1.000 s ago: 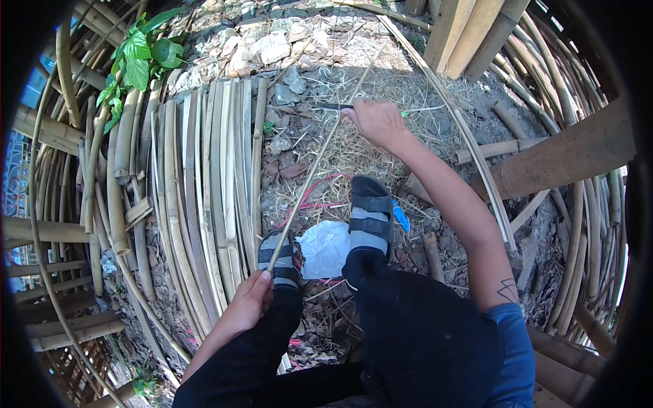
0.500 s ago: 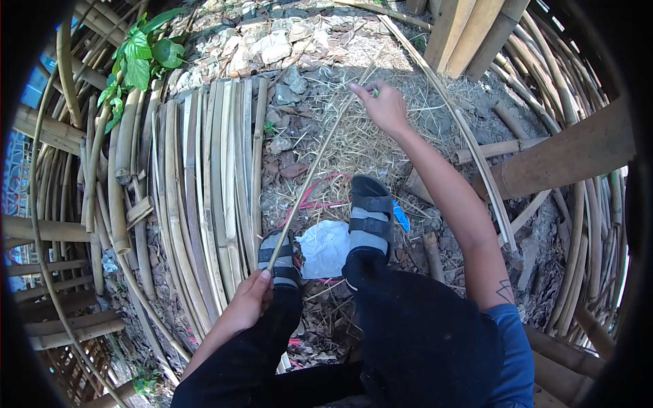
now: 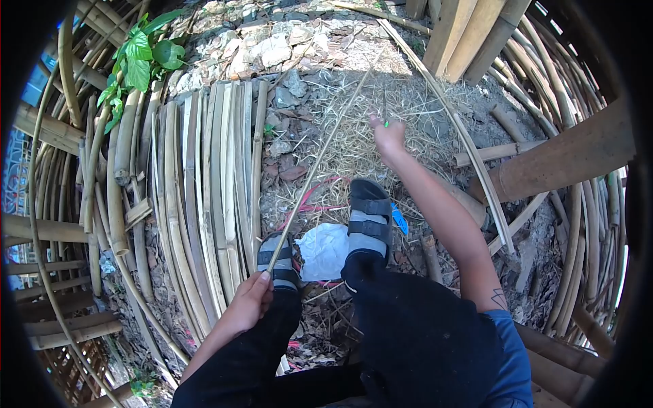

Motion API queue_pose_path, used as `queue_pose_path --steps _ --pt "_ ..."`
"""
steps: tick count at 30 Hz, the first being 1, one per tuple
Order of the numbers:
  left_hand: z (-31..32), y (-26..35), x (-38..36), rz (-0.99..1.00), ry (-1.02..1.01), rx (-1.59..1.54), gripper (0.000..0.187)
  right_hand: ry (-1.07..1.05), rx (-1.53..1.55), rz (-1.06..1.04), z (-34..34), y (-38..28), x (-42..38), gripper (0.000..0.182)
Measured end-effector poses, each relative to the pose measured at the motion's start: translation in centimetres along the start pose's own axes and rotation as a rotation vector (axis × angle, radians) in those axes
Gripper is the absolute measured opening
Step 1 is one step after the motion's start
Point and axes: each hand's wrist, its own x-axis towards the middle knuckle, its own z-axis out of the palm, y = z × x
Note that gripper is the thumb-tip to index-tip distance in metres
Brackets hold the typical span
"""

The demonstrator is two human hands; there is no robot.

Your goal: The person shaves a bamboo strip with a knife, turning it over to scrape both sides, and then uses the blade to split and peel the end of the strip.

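Note:
My left hand (image 3: 253,300) is closed round the near end of a long, thin bamboo strip (image 3: 320,158), close to my left sandal. The strip slants up and away to the right over the shavings. My right hand (image 3: 390,138) is closed on a knife (image 3: 385,109), whose thin dark blade points away from me and whose handle shows a bit of green. A gap separates the knife from the strip. Most of the handle is hidden in my fingers.
Split bamboo slats (image 3: 211,183) lie side by side on the left. Pale shavings (image 3: 333,136) cover the ground ahead. Between my sandals lies a white crumpled sheet (image 3: 323,251), near pink twine (image 3: 309,204) and a blue wrapper (image 3: 399,219). A thick bamboo pole (image 3: 564,153) juts in from the right.
My right hand has come away from the strip, moving slightly right and nearer to me, and the knife blade now shows. My left hand keeps its hold on the strip.

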Motion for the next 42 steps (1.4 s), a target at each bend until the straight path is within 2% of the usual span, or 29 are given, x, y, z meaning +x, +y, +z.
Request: queue_pose_path --steps 2,4,5,7,8,11,13,15,18,20,21,23,27,29,30,32,34,35,37,38,40,41,42 --pt "0.1 -0.1 0.0 -0.007 0.006 0.018 0.032 -0.002 -0.078 -0.058 -0.1 -0.5 -2.5 0.031" --pt "0.2 -0.1 0.0 0.034 0.000 0.056 0.034 -0.176 -0.417 -0.478 0.2 -2.7 -4.1 0.033" --pt "0.3 0.0 0.0 0.036 0.001 0.061 0.034 -0.172 -0.414 -0.477 0.4 -4.8 -4.6 0.033" --pt "0.4 -0.1 0.0 0.036 0.018 0.117 0.034 -0.367 -0.526 -0.481 1.1 -8.6 -4.6 0.032" --pt "0.5 -0.1 -0.1 0.036 0.018 0.122 0.034 -0.364 -0.522 -0.478 1.5 -9.1 -3.3 0.032" --pt "0.5 0.2 -0.2 0.037 0.009 0.123 0.035 -0.268 -0.357 -0.417 2.8 -9.6 1.8 0.031" --pt "0.4 0.2 -0.2 0.013 0.033 0.097 0.035 0.003 -0.386 -0.395 1.4 -8.1 4.0 0.032" --pt "0.2 0.2 -0.2 0.023 0.037 0.103 0.035 -0.020 -0.529 -0.388 -0.4 -5.4 4.6 0.038" --pt "0.1 0.0 0.1 0.034 0.039 0.089 0.034 -0.064 -0.547 -0.477 -2.3 -2.1 1.7 0.032" --pt "0.0 -0.2 0.1 0.034 0.038 0.082 0.034 -0.316 -0.621 -0.506 -3.1 -1.7 -0.5 0.032" --pt "0.0 -0.3 0.1 0.043 0.040 0.105 0.035 -0.316 -0.619 -0.505 -2.6 -1.9 -0.8 0.032" --pt "0.2 -0.2 0.1 0.052 0.041 0.135 0.035 -0.510 -0.400 -0.710 -0.8 -2.7 -1.5 0.034" --pt "0.2 -0.2 0.0 0.026 0.042 0.123 0.036 -0.479 -0.179 -0.550 2.2 -6.8 0.8 0.033" --pt "0.1 -0.2 0.0 0.037 0.036 0.118 0.036 -0.171 -0.295 -0.431 1.9 -8.4 2.0 0.035" --pt "0.1 -0.1 0.0 0.038 0.039 0.114 0.036 -0.171 -0.293 -0.432 1.5 -8.0 2.6 0.035" --pt "-0.1 -0.2 -0.1 0.036 0.041 0.105 0.036 -0.083 -0.550 -0.403 -0.5 -6.0 4.2 0.037" --pt "-0.2 -0.5 0.1 0.072 0.052 0.161 0.036 -0.228 -0.754 -0.498 -2.6 -3.7 3.6 0.037" --pt "-0.2 -0.4 0.1 0.070 0.049 0.152 0.036 -0.233 -0.761 -0.501 -2.8 -3.0 2.9 0.037" --pt "0.0 0.0 -0.1 0.045 0.038 0.131 0.037 -0.573 -0.733 -0.451 -3.7 -2.7 1.1 0.034" --pt "0.0 -0.2 0.0 0.044 0.037 0.129 0.037 -0.573 -0.735 -0.450 -3.1 -2.4 0.6 0.034" --pt "-0.1 -0.3 0.1 0.055 0.038 0.150 0.037 -0.673 -0.107 -0.580 -0.3 -2.6 -0.7 0.035" --pt "-0.1 -0.3 0.1 0.056 0.039 0.158 0.037 -0.667 -0.101 -0.580 0.7 -3.5 -0.8 0.035" --pt "-0.1 -0.2 -0.1 0.053 0.041 0.152 0.037 -0.631 0.010 -0.404 1.6 -5.4 -0.6 0.036"
